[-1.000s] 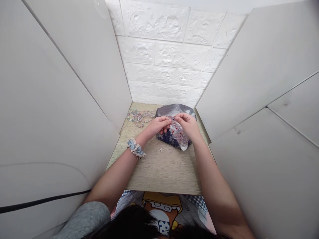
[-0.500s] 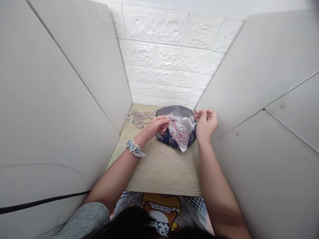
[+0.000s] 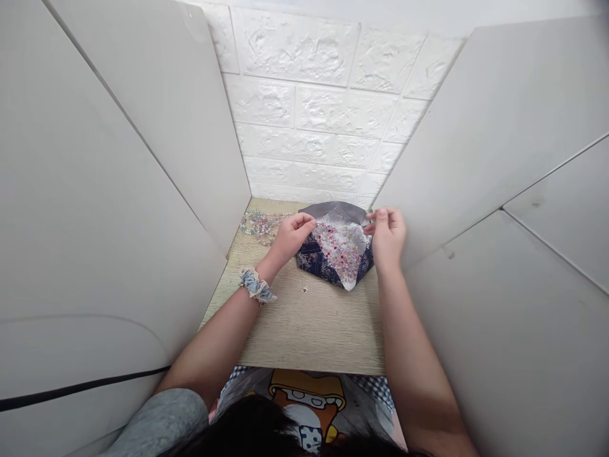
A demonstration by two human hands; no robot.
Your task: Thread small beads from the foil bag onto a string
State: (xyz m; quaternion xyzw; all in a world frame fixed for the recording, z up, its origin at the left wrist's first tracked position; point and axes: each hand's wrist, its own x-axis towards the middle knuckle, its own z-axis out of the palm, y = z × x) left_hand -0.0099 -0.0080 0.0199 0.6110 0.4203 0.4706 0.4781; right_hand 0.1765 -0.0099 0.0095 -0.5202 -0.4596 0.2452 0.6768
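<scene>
Head view, person seated at a small wood-grain worktop [image 3: 309, 330] boxed in by white panels left and right, white embossed brick wall behind. Left hand [image 3: 291, 233] sits at the left edge of a dark blue patterned tray [image 3: 318, 265], thumb and forefinger pressed together in a pinching grip; what they pinch is too small to tell for sure, looks like the end of a thin thread. Right hand [image 3: 387, 235] is at the tray's right edge, fingers curled, thumb and forefinger also pinched shut on something fine, likely the other end of the same thread; thread itself barely visible. Hands are apart, one each side of the tray.

Tray is folded paper or foil, silver lining inside, holds a heap of small beads [image 3: 343, 249], pink, white and red mixed. It rests on the worktop near the back, towards the right panel. One loose bead [image 3: 304, 289] lies on the worktop just in front of the tray. Finished beaded strands [image 3: 261, 223] lie piled at the back left corner, just beside the left hand, not touching it as far as can be seen.

Left wrist wears a blue-and-white fabric scrunchie [image 3: 257, 285]. Bottom of frame: dark hair, grey sleeve, and a shirt with a cartoon print [image 3: 308, 406], orange and white. No readable writing, brand or label anywhere; print shows a figure only. Black cable [image 3: 80, 387] runs across the lower left panel.
</scene>
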